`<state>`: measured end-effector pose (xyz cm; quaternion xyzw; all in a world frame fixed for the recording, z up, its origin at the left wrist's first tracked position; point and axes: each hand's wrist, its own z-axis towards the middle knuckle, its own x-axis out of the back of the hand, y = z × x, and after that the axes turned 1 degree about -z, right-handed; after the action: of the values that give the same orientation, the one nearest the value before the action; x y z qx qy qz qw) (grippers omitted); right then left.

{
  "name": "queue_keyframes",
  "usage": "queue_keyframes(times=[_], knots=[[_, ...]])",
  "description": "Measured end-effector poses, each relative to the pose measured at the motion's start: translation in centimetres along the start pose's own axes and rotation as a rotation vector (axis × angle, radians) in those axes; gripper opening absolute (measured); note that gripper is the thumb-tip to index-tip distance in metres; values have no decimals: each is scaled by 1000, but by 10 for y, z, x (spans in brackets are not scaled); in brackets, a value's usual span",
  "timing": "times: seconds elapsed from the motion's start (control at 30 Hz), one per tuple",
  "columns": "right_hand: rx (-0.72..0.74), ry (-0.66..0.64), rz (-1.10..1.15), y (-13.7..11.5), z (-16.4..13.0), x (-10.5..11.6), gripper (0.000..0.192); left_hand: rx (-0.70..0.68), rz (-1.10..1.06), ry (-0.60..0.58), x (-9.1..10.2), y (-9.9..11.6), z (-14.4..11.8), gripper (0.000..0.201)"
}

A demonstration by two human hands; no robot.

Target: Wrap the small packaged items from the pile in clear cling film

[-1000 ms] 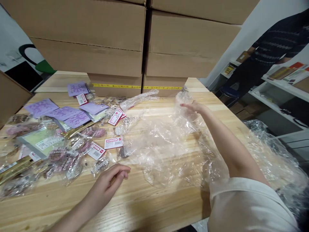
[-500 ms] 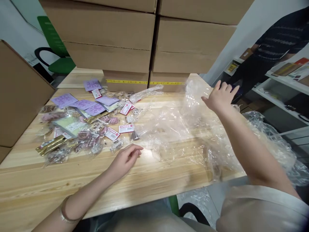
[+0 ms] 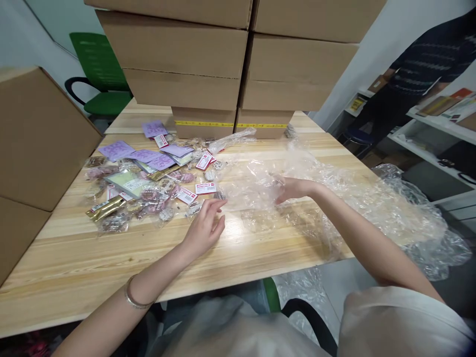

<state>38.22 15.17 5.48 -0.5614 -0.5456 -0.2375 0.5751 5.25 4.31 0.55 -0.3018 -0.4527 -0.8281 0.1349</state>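
My left hand (image 3: 206, 224) hovers low by the near right edge of a loose pile of small clear packets, its fingers loosely bent and apart, holding nothing I can see. Close to its fingertips lie white-and-red barcode cards (image 3: 205, 188) and small wrapped pieces. At the middle of the table my right hand (image 3: 293, 189) reaches into crumpled clear plastic bags (image 3: 253, 186), thumb and fingers apart; its fingertips are partly behind the film. Purple patterned cards (image 3: 117, 150), a pale green packet (image 3: 130, 183) and a gold packet (image 3: 106, 208) lie in the pile to the left.
Stacked cardboard boxes (image 3: 186, 54) stand at the back of the wooden table (image 3: 148, 267). Another carton (image 3: 33, 139) is at the left. More plastic film (image 3: 420, 223) hangs over the right edge. A person (image 3: 427, 64) stands by white shelves (image 3: 416, 148); a green chair (image 3: 96, 64) is behind.
My right hand has come down and left from above the film into the plastic at the middle. The raised film has sunk flatter. My left hand stays near the pile, its fingers spread a little more.
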Motion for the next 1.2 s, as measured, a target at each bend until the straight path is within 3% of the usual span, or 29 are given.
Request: queue_keyframes(times=[0.13, 0.27, 0.33, 0.43, 0.57, 0.67, 0.8, 0.9, 0.97, 1.03, 1.1, 1.13, 1.2], knots=[[-142, -81, -10, 14, -3, 8, 34, -239, 220, -8, -2, 5, 5, 54], [-199, 86, 23, 15, -13, 24, 41, -343, 304, -198, -17, 19, 35, 71], [-242, 132, 42, 11, -19, 33, 40, -323, 315, -299, -30, 23, 54, 82], [-292, 99, 65, 4, -29, 44, 35, -179, 323, -479, -52, 20, 75, 88], [-353, 142, 74, 5, -46, 60, 31, -32, 356, -612, -78, 4, 87, 71], [-382, 334, -4, 6, -63, 72, 30, -14, 364, -570, -90, -4, 96, 59], [-320, 770, 11, -11, -90, 85, 34, 5, 340, -523, -94, -1, 117, 52], [-140, 1007, 150, -36, -108, 88, 29, -27, 296, -505, -76, 4, 130, 48], [33, 1024, 364, -51, -116, 87, 29, -69, 223, -367, -52, 5, 131, 49], [187, 937, 619, -60, -120, 86, 37, -117, 55, -69, -21, 3, 126, 53], [256, 775, 851, -67, -120, 87, 45, -142, -110, 98, 10, 1, 116, 68], [262, 669, 955, -70, -119, 89, 47, -151, -182, 107, 23, 2, 110, 78], [259, 458, 1157, -78, -111, 92, 47, -184, -339, -10, 42, 10, 96, 91]])
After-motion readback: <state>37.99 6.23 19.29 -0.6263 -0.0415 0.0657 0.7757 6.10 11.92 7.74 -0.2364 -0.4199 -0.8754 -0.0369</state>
